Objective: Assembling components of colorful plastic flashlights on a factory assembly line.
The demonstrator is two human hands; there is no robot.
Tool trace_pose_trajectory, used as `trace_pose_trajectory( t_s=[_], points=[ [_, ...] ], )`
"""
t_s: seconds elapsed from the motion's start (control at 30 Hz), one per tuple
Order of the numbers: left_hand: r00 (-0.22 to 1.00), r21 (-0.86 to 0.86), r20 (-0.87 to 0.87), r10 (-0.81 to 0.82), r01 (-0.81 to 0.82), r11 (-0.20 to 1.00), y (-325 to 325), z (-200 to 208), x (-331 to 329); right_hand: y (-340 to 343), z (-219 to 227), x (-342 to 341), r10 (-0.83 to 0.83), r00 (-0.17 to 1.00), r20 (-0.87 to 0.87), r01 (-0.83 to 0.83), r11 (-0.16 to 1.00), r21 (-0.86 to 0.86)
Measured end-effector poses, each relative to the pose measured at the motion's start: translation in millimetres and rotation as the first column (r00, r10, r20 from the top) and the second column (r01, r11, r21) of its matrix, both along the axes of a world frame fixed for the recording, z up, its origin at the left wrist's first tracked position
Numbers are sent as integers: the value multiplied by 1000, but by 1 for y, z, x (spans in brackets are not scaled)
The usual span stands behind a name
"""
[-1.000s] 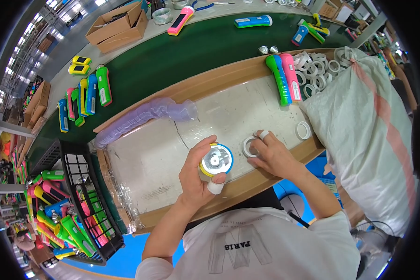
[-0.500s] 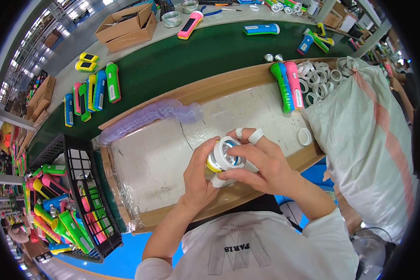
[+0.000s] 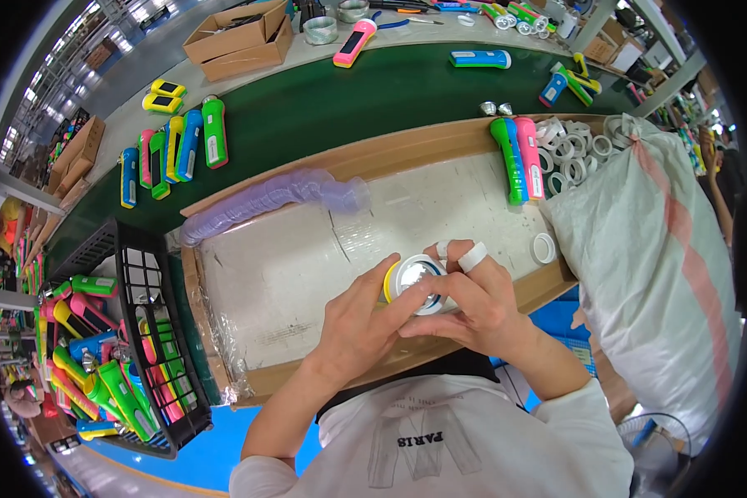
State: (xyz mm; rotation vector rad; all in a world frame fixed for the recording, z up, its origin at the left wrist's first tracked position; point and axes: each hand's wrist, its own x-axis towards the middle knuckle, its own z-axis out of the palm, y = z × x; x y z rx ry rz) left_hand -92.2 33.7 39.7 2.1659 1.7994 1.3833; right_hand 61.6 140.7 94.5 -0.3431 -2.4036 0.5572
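Between my hands is a flashlight [image 3: 409, 272], its shiny round head facing up, with a white ring at the rim and a bit of yellow body at its left. My left hand [image 3: 355, 319] wraps round its left side, thumb at the rim. My right hand [image 3: 479, 297] closes on the right side of the head, with white bands on two fingers. Most of the flashlight's body is hidden under the hands. Below it lies a shallow cardboard tray [image 3: 266, 290]. A row of stacked clear lenses [image 3: 266, 202] rests along the tray's far left side.
A green and blue flashlight [image 3: 510, 162] and a pink one [image 3: 529, 158] lie by a heap of white rings [image 3: 568, 149]. One loose ring [image 3: 543, 248] sits at right, near a big white sack [image 3: 647, 274]. A black crate [image 3: 162, 332] of flashlights stands left; a green belt [image 3: 307, 108] runs beyond.
My left thumb has moved in over the flashlight's rim, and my right index finger has drawn back from inside the head to its edge. The head now faces up more squarely.
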Motion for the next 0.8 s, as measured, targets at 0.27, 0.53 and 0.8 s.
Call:
trace_pose_trajectory(
  t_s=[0.27,0.53,0.8],
  points=[
    [998,-10,22,54,-54,999,-4,-1,6,-10,-7,0,-29,1000,-4,29,998,62],
    [999,36,5,43,-43,998,-4,3,7,-7,18,5,25,990,140,-19,999,-44],
    [995,-105,63,-80,86,991,-1,23,-1,11,50,1,257,887,383,-208,964,-165]
  ],
)
